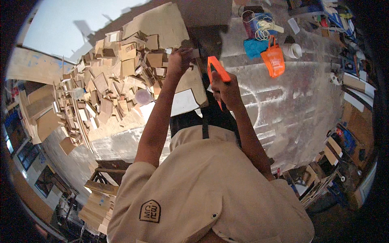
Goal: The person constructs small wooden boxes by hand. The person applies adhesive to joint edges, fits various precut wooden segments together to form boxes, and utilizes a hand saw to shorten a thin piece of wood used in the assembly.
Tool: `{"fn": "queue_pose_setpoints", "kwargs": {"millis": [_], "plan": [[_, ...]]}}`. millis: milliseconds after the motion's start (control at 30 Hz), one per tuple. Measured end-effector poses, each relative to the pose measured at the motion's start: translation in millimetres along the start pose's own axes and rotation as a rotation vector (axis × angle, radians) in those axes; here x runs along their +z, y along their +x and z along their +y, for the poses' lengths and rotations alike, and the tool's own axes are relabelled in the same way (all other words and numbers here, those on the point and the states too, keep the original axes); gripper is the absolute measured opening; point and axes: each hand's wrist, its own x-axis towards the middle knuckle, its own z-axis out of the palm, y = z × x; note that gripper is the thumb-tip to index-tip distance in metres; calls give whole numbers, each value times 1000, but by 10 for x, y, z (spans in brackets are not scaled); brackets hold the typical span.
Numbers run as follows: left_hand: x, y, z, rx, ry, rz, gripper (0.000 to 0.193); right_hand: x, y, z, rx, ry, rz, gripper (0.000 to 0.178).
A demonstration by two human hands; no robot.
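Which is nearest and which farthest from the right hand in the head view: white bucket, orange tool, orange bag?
1. Orange tool: held in the right hand.
2. Orange bag: off to the right.
3. White bucket: beyond the bag, farther right.

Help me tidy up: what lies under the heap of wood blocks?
A tan tabletop shows along the near edge of the heap of wood blocks, right of which is the left hand. Anything buried beneath the blocks is covered and cannot be seen.
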Motion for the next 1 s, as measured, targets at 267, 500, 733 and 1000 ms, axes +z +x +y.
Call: {"fn": "queue_pose_setpoints", "kwargs": {"millis": [267,500,733,1000], "plan": [[33,19,-54,31,-85,12,44,-39,-12,-103,53,77,31,37],[178,-61,-199,50,-113,60,38,-48,64,-270,41,36,82,42],[-6,-79,-101,-69,-83,60,42,48,-214,-261,-41,-7,129,41],[228,-72,-310,142,-68,129,46,254,-277,-210,-68,-60,88,41]]}}
